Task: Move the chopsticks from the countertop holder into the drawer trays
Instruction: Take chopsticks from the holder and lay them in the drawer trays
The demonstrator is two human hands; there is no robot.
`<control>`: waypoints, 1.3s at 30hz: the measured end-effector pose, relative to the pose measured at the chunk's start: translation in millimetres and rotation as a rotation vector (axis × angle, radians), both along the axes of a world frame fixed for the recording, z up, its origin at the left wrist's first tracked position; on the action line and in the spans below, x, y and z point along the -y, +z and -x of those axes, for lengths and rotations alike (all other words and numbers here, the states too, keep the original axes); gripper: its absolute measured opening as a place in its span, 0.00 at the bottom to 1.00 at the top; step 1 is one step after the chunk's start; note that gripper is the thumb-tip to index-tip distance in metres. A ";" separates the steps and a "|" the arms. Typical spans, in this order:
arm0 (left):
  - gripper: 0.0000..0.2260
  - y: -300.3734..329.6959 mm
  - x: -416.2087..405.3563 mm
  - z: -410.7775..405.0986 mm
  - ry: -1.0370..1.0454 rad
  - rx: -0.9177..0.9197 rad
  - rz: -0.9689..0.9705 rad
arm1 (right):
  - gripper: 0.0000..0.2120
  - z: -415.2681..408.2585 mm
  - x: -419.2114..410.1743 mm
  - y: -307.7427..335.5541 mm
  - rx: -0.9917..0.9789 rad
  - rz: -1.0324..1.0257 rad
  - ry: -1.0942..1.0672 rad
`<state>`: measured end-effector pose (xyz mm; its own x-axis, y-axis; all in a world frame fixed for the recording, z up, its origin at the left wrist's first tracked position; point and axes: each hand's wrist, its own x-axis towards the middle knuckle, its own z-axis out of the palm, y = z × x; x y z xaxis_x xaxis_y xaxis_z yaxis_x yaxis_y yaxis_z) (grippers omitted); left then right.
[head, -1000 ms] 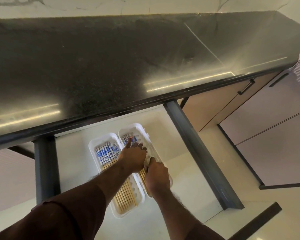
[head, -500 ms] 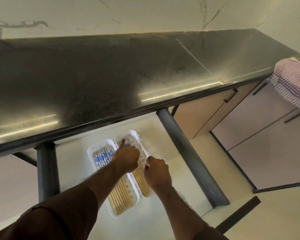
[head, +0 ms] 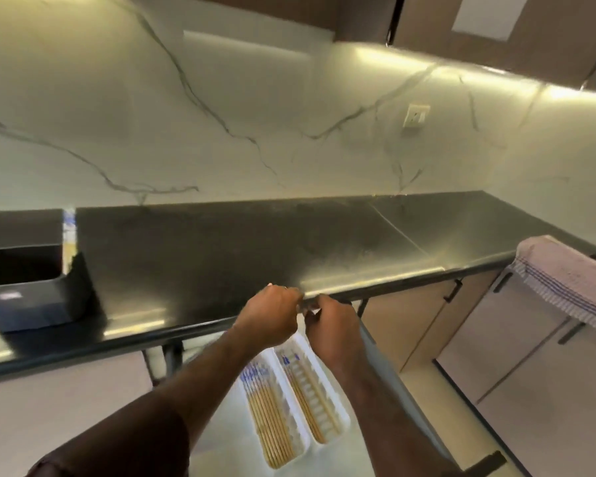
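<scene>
Two white trays lie side by side in the open drawer below the black countertop. The left tray holds a row of wooden chopsticks with blue-and-white tops. The right tray holds a few more chopsticks. A dark grey holder stands on the counter at far left, with blue-and-white chopstick tops showing at its right side. My left hand and my right hand hover close together at the counter's front edge, above the trays, fingers curled, nothing visible in them.
A checked towel hangs over the counter edge at right, above cabinet doors with dark handles. The drawer's dark side rail runs beside my right forearm. A wall socket sits on the marble backsplash.
Both hands have lifted out of the right tray up to the counter edge. My view has tilted up, bringing the holder and the wall into sight.
</scene>
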<state>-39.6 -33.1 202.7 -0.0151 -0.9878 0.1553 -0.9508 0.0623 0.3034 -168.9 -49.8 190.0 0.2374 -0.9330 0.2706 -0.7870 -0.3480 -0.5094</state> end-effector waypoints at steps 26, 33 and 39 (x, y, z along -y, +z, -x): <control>0.17 72.2 -84.0 -417.7 0.276 -0.267 0.221 | 0.04 -406.9 -78.5 84.5 0.141 0.033 0.243; 0.17 32.2 -56.9 -459.8 0.400 -0.459 0.181 | 0.08 -457.5 -50.6 41.6 0.086 -0.144 0.240; 0.27 16.7 -15.1 -487.1 0.447 -0.634 0.101 | 0.11 -485.6 -21.2 20.2 0.087 -0.186 0.163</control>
<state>447.5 -18.0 219.4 0.5023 -0.8599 0.0906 -0.5390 -0.2295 0.8104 316.8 -28.6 210.2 0.3716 -0.9200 0.1243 -0.6789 -0.3606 -0.6396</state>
